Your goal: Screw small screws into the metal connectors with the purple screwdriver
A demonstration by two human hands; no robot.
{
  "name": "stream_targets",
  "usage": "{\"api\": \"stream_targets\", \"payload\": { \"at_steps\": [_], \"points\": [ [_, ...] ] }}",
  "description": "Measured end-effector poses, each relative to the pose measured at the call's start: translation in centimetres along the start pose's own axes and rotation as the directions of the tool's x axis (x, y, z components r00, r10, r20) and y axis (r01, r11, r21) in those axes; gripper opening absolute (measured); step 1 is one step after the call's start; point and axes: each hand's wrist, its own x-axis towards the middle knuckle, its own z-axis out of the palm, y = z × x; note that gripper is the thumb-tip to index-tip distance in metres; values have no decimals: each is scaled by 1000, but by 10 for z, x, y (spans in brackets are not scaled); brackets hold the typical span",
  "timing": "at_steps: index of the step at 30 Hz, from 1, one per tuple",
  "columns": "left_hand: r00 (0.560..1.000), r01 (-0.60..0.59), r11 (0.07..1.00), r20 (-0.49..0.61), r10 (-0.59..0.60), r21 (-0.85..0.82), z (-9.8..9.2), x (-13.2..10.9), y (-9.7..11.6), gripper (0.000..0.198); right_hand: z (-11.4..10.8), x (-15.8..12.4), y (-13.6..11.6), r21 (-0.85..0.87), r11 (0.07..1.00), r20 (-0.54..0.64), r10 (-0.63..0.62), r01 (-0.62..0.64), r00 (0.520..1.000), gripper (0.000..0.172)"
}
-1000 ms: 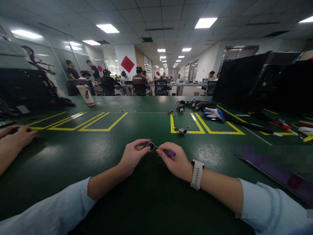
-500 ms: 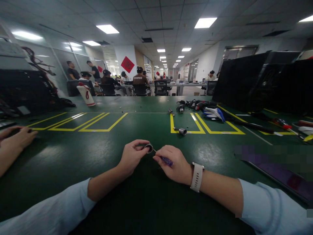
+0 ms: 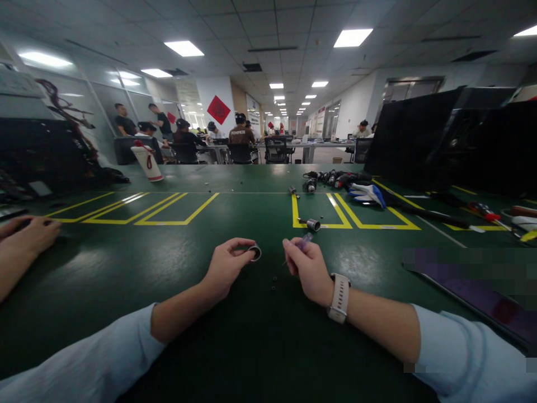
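Observation:
My left hand pinches a hollow metal cylinder between thumb and fingers, its round open end facing right. To its right, my right hand is closed around a small screwdriver with a translucent purple handle. The thin shaft points down and left, and the tool stands apart from the cylinder. Two tiny dark pieces lie on the green table between my hands. Farther forward, a similar metal cylinder rests by a yellow tape line.
Another person's hand is at the left edge. A white cup stands back left. Ahead on the right lie dark tool parts, a blue-white glove and a red-handled screwdriver. A dark flat panel lies at right.
My right hand has moved right, drawing the screwdriver away from the cylinder and turning it so the handle tips upward. Two tiny dark pieces now show on the table. My left hand stays nearly still.

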Motion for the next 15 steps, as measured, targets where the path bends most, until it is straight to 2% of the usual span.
{"api": "stream_targets", "payload": {
  "at_steps": [2, 5, 10, 15],
  "points": [
    [1000, 8, 1000, 5, -8, -9, -1, 2, -1, 27, 0, 6, 5, 164, 973, -77, 177, -163, 981, 32],
    [1000, 22, 999, 20, -21, -30, -1, 2, -2, 29, 0, 12, 9, 256, 939, -116, 267, -230, 957, 32],
    [998, 37, 999, 45, -35, -31, -1, 2, -2, 30, 1, 12, 7, 217, 955, -129, 233, -201, 964, 31],
    [998, 37, 998, 46, -35, -45, 0, 0, -1, 31, -1, 10, 10, 20, 991, -61, 135, -134, 989, 33]
  ]
}}
